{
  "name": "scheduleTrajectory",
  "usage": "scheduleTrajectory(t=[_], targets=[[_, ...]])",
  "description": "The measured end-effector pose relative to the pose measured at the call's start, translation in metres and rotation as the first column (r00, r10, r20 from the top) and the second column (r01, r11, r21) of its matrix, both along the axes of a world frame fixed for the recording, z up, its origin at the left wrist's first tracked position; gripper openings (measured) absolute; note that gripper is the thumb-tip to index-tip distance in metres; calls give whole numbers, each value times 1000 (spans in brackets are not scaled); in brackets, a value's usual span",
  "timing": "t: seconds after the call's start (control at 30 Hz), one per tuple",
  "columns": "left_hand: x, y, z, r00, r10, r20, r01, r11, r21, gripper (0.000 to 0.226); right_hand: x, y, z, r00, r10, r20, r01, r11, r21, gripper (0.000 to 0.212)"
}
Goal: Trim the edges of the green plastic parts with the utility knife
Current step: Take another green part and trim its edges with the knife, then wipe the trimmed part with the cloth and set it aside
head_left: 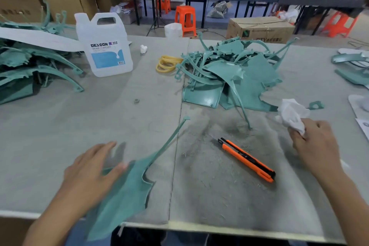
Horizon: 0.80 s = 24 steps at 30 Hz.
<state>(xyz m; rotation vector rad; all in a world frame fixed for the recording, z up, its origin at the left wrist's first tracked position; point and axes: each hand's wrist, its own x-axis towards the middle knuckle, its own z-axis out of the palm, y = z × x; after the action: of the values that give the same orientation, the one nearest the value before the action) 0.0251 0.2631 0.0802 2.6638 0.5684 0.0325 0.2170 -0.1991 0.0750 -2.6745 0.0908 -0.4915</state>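
Green part (123, 191) overhangs the near table edge (219, 227); utility knife (247, 160) lies untouched.
Left hand (89, 171), fingers spread and blurred, touches the part. Open mat separates it from the knife. Right hand (315, 146) pinches a white cloth (291, 115). Beyond, a tangled pile of green parts (229, 74) hides its lower pieces.

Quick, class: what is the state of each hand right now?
Left hand: open, fingers straight, touching the green plastic part.
Right hand: closed, gripping white cloth.
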Motion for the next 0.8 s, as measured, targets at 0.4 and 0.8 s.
scheduleTrajectory(t=[0.4, 0.8], targets=[[-20, 25, -26, 996, 66, -65, -86, 920, -383, 90, -48, 69, 48, 981, 150, 127, -193, 850, 490, 60], [-26, 28, -13, 970, -215, -111, 188, 958, -218, 114, -131, 130, -31, 843, 523, -128, -518, 852, 69, 61]])
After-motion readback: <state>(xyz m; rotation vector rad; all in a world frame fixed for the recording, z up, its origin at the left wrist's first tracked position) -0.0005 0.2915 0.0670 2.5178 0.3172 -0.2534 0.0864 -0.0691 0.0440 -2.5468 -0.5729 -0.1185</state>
